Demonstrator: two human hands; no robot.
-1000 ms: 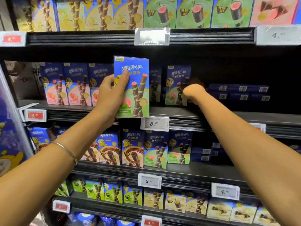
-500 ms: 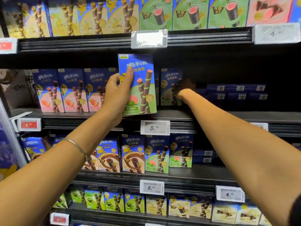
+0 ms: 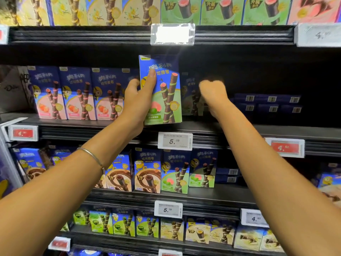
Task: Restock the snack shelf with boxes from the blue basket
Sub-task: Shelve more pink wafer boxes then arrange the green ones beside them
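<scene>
- The shelf (image 3: 239,130) in the middle of the rack carries a row of strawberry boxes (image 3: 77,93) along its left part, a dim gap behind the hands, and flat dark packs (image 3: 267,103) stacked toward its right end.
- The guava box (image 3: 162,91), the thing being stocked, stands almost upright, top tipped slightly left, with its bottom edge at the shelf's front edge just above the white price tag (image 3: 175,141).
- By its look the box is light, stiff card with a glossy face: likely easy to dent at the corners and a little slick, so it is best taken across its narrow sides, low enough to steer the base.
- The left hand (image 3: 136,100) has its grip closed on the box's left side, thumb pressed on the printed front near the top, arm stretched up and forward, a thin bangle (image 3: 92,157) on the wrist.
- The right hand (image 3: 214,93) reaches deep into the gap beside a shadowed box (image 3: 191,95), wrist bent, fingers curled; whether its grip holds anything, I cannot tell.
</scene>
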